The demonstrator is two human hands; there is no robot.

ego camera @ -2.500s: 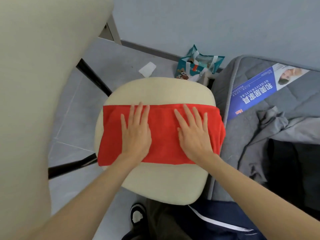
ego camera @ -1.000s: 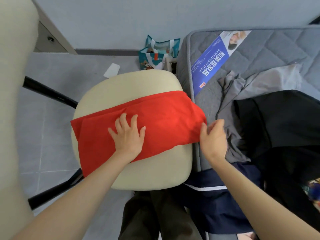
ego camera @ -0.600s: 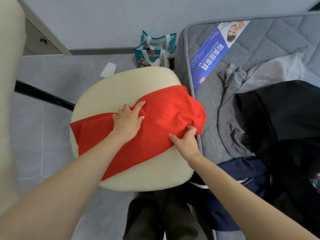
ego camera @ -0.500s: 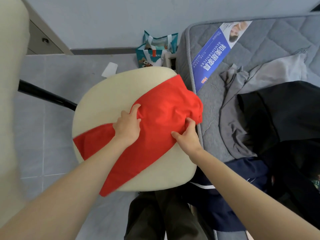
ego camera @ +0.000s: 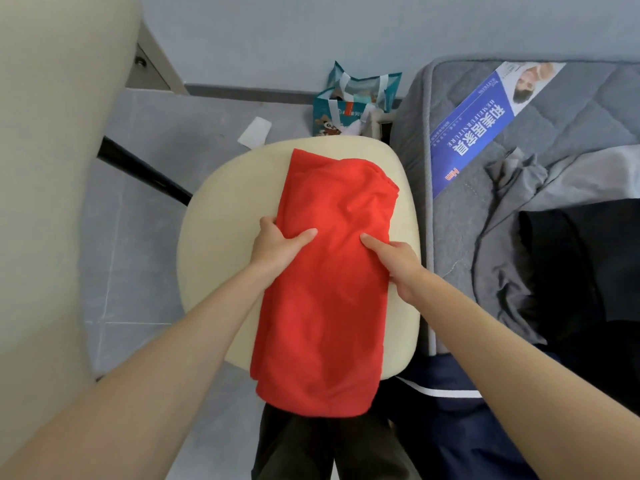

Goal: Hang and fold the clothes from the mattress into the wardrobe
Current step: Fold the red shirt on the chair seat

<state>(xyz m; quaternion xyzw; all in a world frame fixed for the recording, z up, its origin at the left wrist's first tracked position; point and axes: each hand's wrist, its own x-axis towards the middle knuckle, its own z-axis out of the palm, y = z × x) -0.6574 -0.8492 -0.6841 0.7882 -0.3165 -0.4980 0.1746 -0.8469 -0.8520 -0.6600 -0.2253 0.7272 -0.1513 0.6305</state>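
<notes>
A folded red garment (ego camera: 329, 289) lies lengthwise on the cream chair seat (ego camera: 225, 216), its near end hanging over the seat's front edge. My left hand (ego camera: 277, 245) grips its left edge, thumb on top and fingers under the fabric. My right hand (ego camera: 398, 261) grips the right edge the same way, thumb on top. On the grey mattress (ego camera: 571, 105) to the right lie a grey garment (ego camera: 540, 192), a black garment (ego camera: 581, 271) and a dark navy one with a white stripe (ego camera: 450, 410).
The cream chair backrest (ego camera: 52, 168) fills the left side. A teal shopping bag (ego camera: 353, 105) stands on the floor by the wall, and a white slip of paper (ego camera: 254, 131) lies near it. A blue label (ego camera: 485, 126) lies on the mattress.
The red garment has been turned from lying across the seat to lying lengthwise. Both hands went from pressing flat on it to gripping its two side edges.
</notes>
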